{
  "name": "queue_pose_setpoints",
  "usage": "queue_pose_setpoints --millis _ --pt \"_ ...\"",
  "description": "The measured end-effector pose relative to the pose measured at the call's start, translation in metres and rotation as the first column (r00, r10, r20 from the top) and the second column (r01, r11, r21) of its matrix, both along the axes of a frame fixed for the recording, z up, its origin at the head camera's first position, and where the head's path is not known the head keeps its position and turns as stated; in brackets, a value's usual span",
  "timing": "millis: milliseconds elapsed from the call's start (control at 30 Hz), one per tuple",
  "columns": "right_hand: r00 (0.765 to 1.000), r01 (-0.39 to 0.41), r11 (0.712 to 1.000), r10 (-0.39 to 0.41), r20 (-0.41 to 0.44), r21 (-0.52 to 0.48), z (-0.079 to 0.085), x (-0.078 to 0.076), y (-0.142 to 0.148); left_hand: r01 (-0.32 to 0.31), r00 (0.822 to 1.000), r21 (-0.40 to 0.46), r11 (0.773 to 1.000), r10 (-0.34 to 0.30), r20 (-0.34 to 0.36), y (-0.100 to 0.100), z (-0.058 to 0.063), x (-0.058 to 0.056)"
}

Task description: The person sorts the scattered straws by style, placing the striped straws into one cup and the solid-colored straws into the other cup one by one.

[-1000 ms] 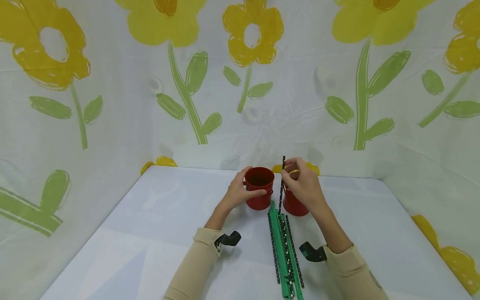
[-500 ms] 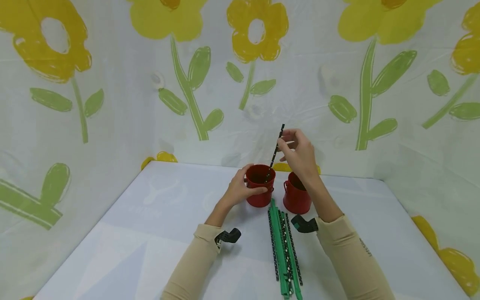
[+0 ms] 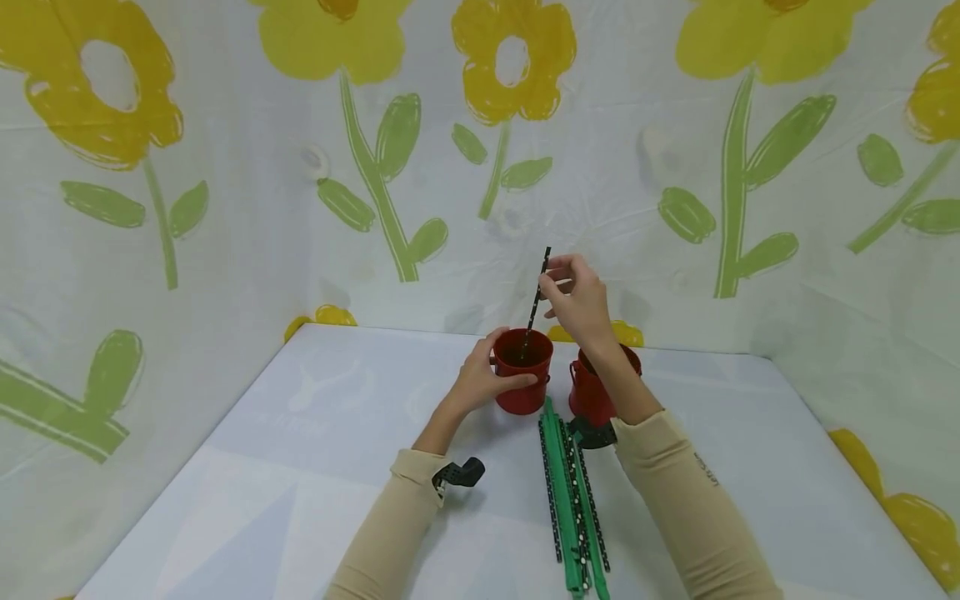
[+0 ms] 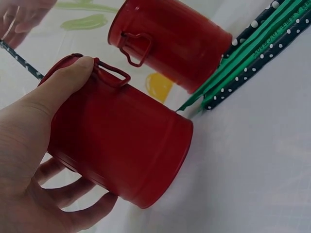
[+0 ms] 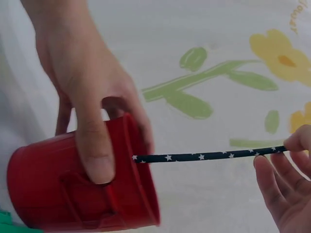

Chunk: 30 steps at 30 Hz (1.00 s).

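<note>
My left hand [image 3: 478, 379] grips a small red metal bucket [image 3: 520, 400] at the back of the table, thumb on the near side and fingers round the far side. Above it, my right hand [image 3: 581, 304] pinches a black drinking straw [image 5: 204, 156] with white stars near its upper end. The straw leans slightly, and its lower end is inside the bucket's mouth; whether it touches the bottom is hidden. A second red bucket [image 4: 180, 43] with a wire handle stands to the right, partly covered by my right forearm in the head view.
Green and black patterned straws [image 3: 573, 508], several of them, lie lengthwise on the white table [image 3: 315, 475] in front of the buckets, some in green wrapping. A flower-printed curtain [image 3: 600, 167] closes off the back and sides.
My right hand has lifted the straw from above the pile, brought its lower end into the left bucket, then shifted slightly left. My left hand keeps its grip on the bucket.
</note>
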State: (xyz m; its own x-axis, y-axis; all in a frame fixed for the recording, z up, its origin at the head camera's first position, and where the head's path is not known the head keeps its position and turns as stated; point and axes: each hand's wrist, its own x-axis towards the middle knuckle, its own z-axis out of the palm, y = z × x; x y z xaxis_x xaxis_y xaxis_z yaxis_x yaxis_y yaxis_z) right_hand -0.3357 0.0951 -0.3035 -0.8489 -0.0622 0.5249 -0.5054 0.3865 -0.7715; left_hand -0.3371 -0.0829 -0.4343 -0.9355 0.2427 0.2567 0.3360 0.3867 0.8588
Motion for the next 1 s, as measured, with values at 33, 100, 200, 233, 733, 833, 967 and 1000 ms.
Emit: queue_pose_setpoints --millis 33,100,200,233,733,833,967,1000 --pt "1.000 -0.001 1.000 0.001 0.011 0.006 -0.003 -0.001 -0.001 0.000 1.000 0.002 1.000 0.000 -0.001 0.000 0.000 0.000" --pt "1.000 -0.004 1.000 0.004 0.026 0.014 -0.009 -0.002 -0.002 0.006 1.000 0.006 1.000 -0.006 -0.007 0.000 0.000 0.000" --pt "1.000 -0.002 0.999 0.001 0.019 0.039 -0.015 -0.003 -0.003 0.015 1.000 0.006 1.000 -0.015 -0.013 0.000 0.001 0.000" --pt "1.000 0.001 0.999 -0.002 0.015 0.049 -0.016 -0.003 -0.003 0.016 1.000 0.004 1.000 -0.016 -0.016 0.001 0.001 -0.001" --pt "0.999 0.003 0.992 -0.008 0.039 0.127 -0.032 -0.004 0.001 0.017 0.999 -0.003 1.000 -0.017 -0.031 -0.001 -0.001 -0.002" --pt "0.999 0.005 0.993 -0.011 0.050 0.120 -0.032 -0.005 0.001 0.018 0.999 -0.002 1.000 -0.018 -0.034 -0.001 -0.001 -0.002" --pt "0.998 0.002 0.993 -0.009 0.057 0.115 -0.033 -0.004 0.001 0.020 0.999 -0.002 1.000 -0.020 -0.033 -0.001 -0.002 -0.003" --pt "0.998 0.002 0.993 -0.009 0.056 0.115 -0.034 -0.004 0.001 0.020 0.999 0.000 1.000 -0.020 -0.035 -0.001 -0.002 -0.003"
